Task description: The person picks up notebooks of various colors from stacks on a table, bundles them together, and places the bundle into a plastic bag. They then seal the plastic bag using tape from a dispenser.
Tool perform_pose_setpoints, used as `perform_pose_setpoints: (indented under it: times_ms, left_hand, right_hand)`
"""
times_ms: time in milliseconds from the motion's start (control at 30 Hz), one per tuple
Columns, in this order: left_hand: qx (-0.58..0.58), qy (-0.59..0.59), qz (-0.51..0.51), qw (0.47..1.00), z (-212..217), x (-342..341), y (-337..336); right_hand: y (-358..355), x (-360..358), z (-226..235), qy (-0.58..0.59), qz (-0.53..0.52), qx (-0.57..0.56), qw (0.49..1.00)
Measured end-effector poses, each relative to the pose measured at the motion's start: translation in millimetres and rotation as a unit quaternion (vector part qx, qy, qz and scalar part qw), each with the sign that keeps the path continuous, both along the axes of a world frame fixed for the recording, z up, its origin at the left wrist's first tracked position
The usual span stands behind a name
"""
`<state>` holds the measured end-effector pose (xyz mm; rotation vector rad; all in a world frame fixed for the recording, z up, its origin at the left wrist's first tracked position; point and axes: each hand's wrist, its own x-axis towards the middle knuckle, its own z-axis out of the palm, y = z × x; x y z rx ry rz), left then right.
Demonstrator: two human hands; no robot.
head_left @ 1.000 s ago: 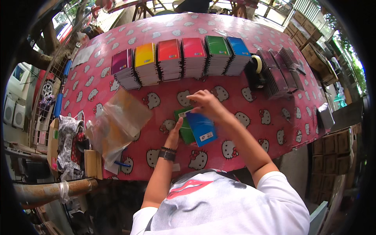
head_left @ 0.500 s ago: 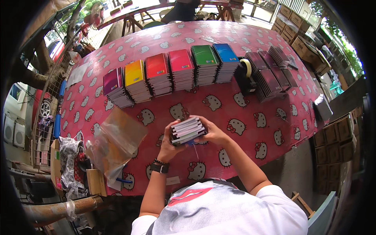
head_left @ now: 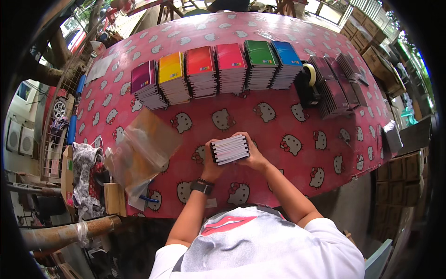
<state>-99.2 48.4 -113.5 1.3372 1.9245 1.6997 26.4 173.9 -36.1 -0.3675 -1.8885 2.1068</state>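
A small stack of spiral notebooks [head_left: 230,150] is between my two hands above the near middle of the table, page edges facing up. My left hand [head_left: 211,163] wraps its left side, and my right hand [head_left: 254,156] grips its right side. Both hands are closed on it; some fingers are hidden behind the stack. Beyond them stands a curved row of notebook piles: purple [head_left: 143,78], yellow [head_left: 171,69], red [head_left: 200,60], pink [head_left: 230,56], green [head_left: 260,54] and blue [head_left: 286,54].
Right of the row are a black tape dispenser [head_left: 307,88] and plastic-wrapped purple notebook bundles [head_left: 331,95]. Clear plastic bags [head_left: 146,144] lie at left, near a blue pen [head_left: 149,199] and a patterned cloth [head_left: 86,176]. Cardboard boxes [head_left: 400,179] are stacked beyond the table's right edge.
The held stack has turned, so its page edges now face up more squarely and the dark blue cover no longer shows. Both hands still grip its sides. The whole view has shifted slightly.
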Motion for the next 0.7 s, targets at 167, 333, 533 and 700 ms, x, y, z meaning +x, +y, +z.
perform_pose_setpoints:
  times_ms: [167,333,533,700]
  left_hand:
    - [0.021,-0.103,0.005,0.994,42.2,-4.6,10.0]
    - [-0.092,-0.411,-0.048,0.906,88.7,-6.7,16.7]
    - [-0.249,-0.369,0.048,0.894,59.9,-3.4,36.5]
    - [-0.348,-0.198,0.066,0.914,81.0,2.3,43.5]
  right_hand:
    - [46.6,30.3,-4.9,-0.075,-0.049,0.224,0.971]
    - [70.7,49.9,-40.5,-0.211,-0.272,0.570,0.746]
    - [60.5,39.8,-43.9,-0.223,-0.334,0.595,0.696]
    - [82.6,48.4,-48.2,-0.210,-0.316,0.519,0.766]
